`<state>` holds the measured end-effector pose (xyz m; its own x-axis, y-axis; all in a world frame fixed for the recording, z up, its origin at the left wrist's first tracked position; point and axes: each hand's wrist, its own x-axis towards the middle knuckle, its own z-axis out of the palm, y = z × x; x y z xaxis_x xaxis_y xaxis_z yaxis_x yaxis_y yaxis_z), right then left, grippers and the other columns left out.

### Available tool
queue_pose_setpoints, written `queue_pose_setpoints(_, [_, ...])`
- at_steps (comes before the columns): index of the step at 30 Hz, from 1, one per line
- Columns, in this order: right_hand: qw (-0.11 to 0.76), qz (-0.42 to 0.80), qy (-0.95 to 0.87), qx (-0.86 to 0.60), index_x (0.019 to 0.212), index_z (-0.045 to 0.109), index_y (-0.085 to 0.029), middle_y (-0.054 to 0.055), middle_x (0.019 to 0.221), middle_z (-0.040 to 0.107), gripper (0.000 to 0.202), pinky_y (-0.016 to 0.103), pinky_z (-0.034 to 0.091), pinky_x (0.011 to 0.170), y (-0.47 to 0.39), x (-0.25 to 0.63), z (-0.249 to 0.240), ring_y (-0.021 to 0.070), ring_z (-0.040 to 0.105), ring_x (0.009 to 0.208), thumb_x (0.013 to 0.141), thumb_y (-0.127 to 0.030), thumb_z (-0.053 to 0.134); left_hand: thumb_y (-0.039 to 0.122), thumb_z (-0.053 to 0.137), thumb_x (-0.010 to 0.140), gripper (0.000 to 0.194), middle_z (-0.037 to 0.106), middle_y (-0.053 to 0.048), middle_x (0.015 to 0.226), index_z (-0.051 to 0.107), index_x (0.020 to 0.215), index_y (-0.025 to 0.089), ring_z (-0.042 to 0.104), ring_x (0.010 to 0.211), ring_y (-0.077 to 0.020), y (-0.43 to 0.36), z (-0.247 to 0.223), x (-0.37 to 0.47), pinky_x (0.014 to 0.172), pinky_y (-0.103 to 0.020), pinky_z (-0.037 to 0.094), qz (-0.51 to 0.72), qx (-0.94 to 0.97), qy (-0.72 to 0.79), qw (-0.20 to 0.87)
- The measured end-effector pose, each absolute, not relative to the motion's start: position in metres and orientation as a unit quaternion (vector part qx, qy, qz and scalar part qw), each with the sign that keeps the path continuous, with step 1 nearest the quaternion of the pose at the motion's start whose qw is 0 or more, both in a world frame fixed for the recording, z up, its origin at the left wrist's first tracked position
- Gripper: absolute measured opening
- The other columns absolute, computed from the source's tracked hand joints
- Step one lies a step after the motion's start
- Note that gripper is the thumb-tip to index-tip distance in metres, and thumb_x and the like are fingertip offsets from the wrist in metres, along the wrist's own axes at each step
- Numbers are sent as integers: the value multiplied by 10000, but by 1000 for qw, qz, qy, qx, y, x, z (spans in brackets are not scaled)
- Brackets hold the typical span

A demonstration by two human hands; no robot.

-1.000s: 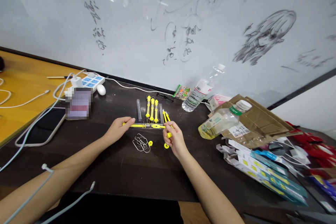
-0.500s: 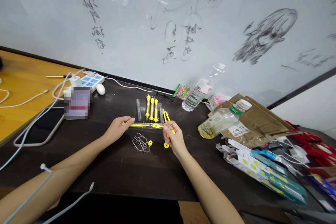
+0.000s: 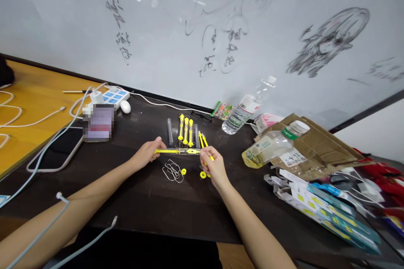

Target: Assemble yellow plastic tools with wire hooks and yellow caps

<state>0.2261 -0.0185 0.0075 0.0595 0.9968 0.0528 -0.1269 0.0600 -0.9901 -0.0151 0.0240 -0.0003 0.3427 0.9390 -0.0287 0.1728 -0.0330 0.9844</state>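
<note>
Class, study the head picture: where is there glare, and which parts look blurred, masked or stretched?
Head view: bright glare spots on the upper whiteboard; head view: a mosaic patch masks something at left; head view: the red items near the right edge look soft and perhaps lens-stretched, the held tube clearer.

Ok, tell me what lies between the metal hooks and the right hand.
The head view shows a yellow ring beside the metal hooks and a second yellow ring close to the right hand, both on the table.
</note>
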Motion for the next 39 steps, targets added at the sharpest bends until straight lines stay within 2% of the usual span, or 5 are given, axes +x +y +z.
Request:
queue_pose_setpoints(6, [557, 502, -468, -469, 771, 544, -178, -100, 471, 445, 258, 112, 159, 278, -18, 227, 9, 6, 261, 305, 716, -376, 701, 773, 292, 778, 668, 298, 79, 426, 543, 727, 157, 287, 367, -78, 28, -4, -14, 399, -202, 261, 358, 613, 437, 553])
queue_pose_setpoints(22, [560, 510, -464, -459, 743, 506, -186, -96, 467, 461, 246, 112, 163, 271, -18, 227, 9, 10, 265, 303, 723, -356, 682, 699, 385, 813, 563, 261, 85, 428, 535, 721, 164, 272, 360, -68, 31, -11, -14, 364, -185, 226, 373, 604, 439, 551])
queue_pose_setpoints(32, [570, 512, -459, -450, 756, 499, -195, -94, 476, 461, 245, 118, 160, 279, -16, 231, 7, 14, 239, 313, 735, -368, 672, 732, 431, 764, 586, 258, 93, 426, 541, 719, 159, 264, 360, -65, 31, -10, -15, 371, -184, 233, 386, 588, 455, 545])
queue_pose_setpoints(36, [570, 461, -482, -480, 770, 511, -199, -89, 490, 452, 221, 148, 166, 298, -12, 242, 10, 31, 248, 328, 756, -372, 647, 744, 447, 744, 597, 260, 93, 419, 543, 718, 155, 258, 360, -61, 30, -7, -15, 368, -183, 218, 395, 578, 465, 542])
queue_pose_setpoints(39, [533, 335, -575, -523, 778, 571, -190, -64, 531, 459, 166, 183, 281, 389, -10, 254, 16, 65, 361, 413, 775, -344, 632, 738, 455, 745, 594, 247, 96, 418, 546, 713, 152, 244, 358, -57, 30, -7, -15, 367, -182, 210, 404, 574, 465, 539])
